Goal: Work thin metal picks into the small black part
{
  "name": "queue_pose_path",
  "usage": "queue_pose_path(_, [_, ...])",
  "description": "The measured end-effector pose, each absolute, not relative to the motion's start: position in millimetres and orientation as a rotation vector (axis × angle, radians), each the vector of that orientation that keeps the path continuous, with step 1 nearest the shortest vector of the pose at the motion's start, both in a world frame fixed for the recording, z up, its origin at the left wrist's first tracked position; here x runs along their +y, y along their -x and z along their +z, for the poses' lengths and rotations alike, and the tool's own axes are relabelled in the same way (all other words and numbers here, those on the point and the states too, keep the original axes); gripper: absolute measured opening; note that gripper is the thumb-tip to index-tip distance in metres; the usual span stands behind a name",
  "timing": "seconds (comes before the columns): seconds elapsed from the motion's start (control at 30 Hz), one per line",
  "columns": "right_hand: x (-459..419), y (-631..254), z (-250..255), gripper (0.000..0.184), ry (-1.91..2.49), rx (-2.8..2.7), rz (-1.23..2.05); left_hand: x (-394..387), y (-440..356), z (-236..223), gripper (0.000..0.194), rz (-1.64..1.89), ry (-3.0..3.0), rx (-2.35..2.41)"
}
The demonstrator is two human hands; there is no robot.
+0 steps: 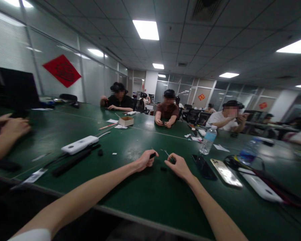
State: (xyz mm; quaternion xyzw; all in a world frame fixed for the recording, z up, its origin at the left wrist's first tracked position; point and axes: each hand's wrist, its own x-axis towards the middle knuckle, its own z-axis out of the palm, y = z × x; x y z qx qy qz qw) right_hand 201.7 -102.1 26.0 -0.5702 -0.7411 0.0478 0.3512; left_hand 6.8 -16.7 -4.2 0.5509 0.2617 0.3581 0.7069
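My left hand (145,161) is closed around a small black piece (153,155), whose end sticks out past the thumb; its exact kind is too small to tell. Facing it, my right hand (178,164) pinches a thin, pale metallic stick (167,153) between thumb and forefinger. A narrow gap separates the two hands, both just above the green table (140,201). On the tabletop between them, close to the right fingers, lies a small black block (163,169).
Right of me are a dark phone (204,166), a gold-backed phone (225,172), a water bottle (208,140) and a white power bank-like device (261,185) with cables. A white power strip (79,144) lies left. A small cardboard box (126,121) stands ahead. Other people sit around the table.
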Motion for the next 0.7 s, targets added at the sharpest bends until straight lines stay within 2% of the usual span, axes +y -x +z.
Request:
queue_pose_path(0.13, [-104.6, -199.7, 26.5, 0.027, 1.454, -2.058, 0.339, -16.8, -6.7, -5.5, 0.025, 0.794, -1.229, 0.580])
queue_pose_path(0.23, [-104.8, -199.0, 27.0, 0.016, 1.405, -2.127, 0.361, -17.6, -6.0, -5.2, 0.026, 0.803, -1.226, 0.586])
queue_pose_path(0.5, [-106.9, -184.0, 31.6, 0.013, 1.244, -1.969, 0.060, -21.6, -2.5, 4.6, 0.029, 0.591, -1.200, 0.551])
queue_pose_path(0.7, [-113.2, -158.1, 35.1, 0.016, 1.072, -2.059, 0.039, -30.8, -5.6, 4.2, 0.038, 0.420, -1.074, 0.455])
